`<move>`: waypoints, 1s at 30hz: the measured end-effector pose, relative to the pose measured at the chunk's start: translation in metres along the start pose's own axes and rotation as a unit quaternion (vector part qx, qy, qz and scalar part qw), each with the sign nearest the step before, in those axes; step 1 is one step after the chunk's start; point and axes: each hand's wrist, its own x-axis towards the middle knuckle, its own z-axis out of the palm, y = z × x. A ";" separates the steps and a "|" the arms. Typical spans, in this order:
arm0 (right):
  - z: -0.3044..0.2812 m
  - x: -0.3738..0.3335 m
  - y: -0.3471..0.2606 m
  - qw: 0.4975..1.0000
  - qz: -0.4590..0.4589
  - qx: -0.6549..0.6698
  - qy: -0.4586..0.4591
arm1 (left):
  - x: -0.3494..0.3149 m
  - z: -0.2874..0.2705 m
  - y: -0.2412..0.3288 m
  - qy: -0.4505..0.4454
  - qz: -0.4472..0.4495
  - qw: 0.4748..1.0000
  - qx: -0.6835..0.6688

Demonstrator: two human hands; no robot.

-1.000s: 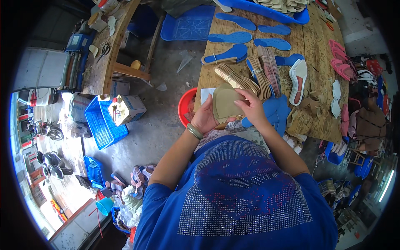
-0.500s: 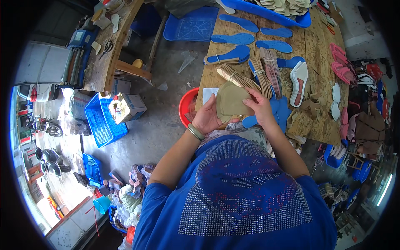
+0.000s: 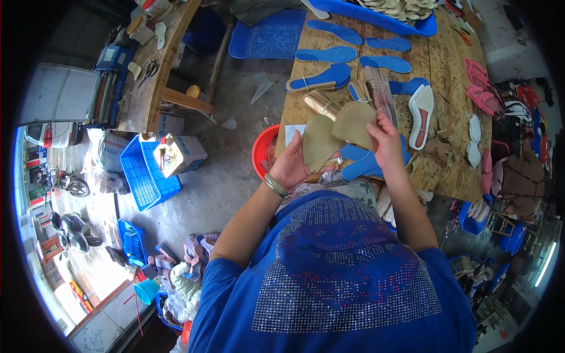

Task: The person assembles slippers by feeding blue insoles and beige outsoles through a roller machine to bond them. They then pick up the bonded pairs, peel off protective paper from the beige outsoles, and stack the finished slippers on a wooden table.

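My left hand [image 3: 291,162] is closed on a khaki, curved-edge shoe piece [image 3: 318,141], apparently of fabric or thin leather, with its thumb along the side. Between the fingers of my right hand [image 3: 386,143] is a second khaki piece [image 3: 355,123] of similar rounded shape, its left edge lapping over the first. Both are held above the near edge of the wooden table. Beneath and beside them lie blue insoles [image 3: 366,167] and a tied bundle of layered tan insoles [image 3: 321,103], partly covered by the pieces.
Blue insoles [image 3: 334,55] lie in rows on the wooden table [image 3: 438,62]. White sole pieces [image 3: 420,117] rest to the right. A blue tray [image 3: 376,19] of pale pieces stands at the far edge. On the floor are a red bucket [image 3: 263,154] and a blue crate [image 3: 143,179].
My right hand has moved to the right, drawing one khaki piece away from the stack in my left hand. The two now fan apart. My left hand has barely moved.
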 end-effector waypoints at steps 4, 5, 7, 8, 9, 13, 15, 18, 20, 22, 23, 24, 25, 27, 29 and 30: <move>-0.008 0.005 -0.019 0.999 -0.032 0.022 -0.004 | 0.000 -0.004 0.002 -0.011 0.000 1.000 -0.015; -0.005 0.003 -0.025 0.999 -0.031 0.038 -0.008 | -0.001 -0.005 0.001 0.005 -0.004 1.000 -0.018; 0.002 -0.004 -0.038 0.997 -0.034 0.066 -0.020 | -0.001 -0.008 -0.001 0.033 -0.016 0.999 -0.024; 0.010 -0.008 -0.044 0.996 -0.036 0.080 -0.033 | -0.002 -0.011 -0.003 0.059 -0.001 0.998 0.004; 0.019 -0.013 -0.049 0.994 -0.038 0.093 -0.046 | -0.001 -0.014 -0.005 0.085 0.013 0.996 0.033; 0.046 -0.029 -0.059 0.962 -0.053 0.209 -0.167 | -0.001 -0.031 -0.009 0.135 0.012 0.987 0.081; 0.038 -0.026 -0.028 0.967 -0.003 0.147 -0.207 | 0.003 -0.029 -0.012 0.144 0.013 0.985 0.097; 0.016 -0.022 0.034 0.900 0.055 -0.400 -0.166 | -0.012 -0.042 -0.024 0.211 0.052 0.953 0.213; -0.033 -0.029 0.072 0.811 0.021 -0.577 -0.095 | -0.025 -0.040 -0.014 0.273 0.075 0.917 0.281; -0.070 -0.040 0.081 0.840 0.028 -0.540 -0.039 | -0.049 -0.050 0.008 0.315 0.094 0.888 0.323; -0.084 -0.043 0.083 0.843 0.030 -0.537 -0.035 | -0.061 -0.069 0.011 0.316 0.107 0.874 0.354; -0.093 -0.038 0.080 0.845 0.025 -0.533 -0.030 | -0.063 -0.080 0.011 0.326 0.106 0.873 0.346; -0.096 -0.030 0.073 0.860 0.019 -0.509 -0.019 | -0.064 -0.089 0.012 0.335 0.109 0.872 0.339; -0.100 -0.019 0.055 0.889 0.012 -0.458 0.004 | -0.063 -0.091 0.012 0.325 0.104 0.893 0.294; -0.104 -0.002 0.038 0.914 -0.017 -0.404 0.032 | -0.048 -0.084 0.013 0.281 0.088 0.931 0.217; -0.101 0.005 0.029 0.934 -0.014 -0.354 0.046 | -0.040 -0.084 0.012 0.292 0.080 0.924 0.231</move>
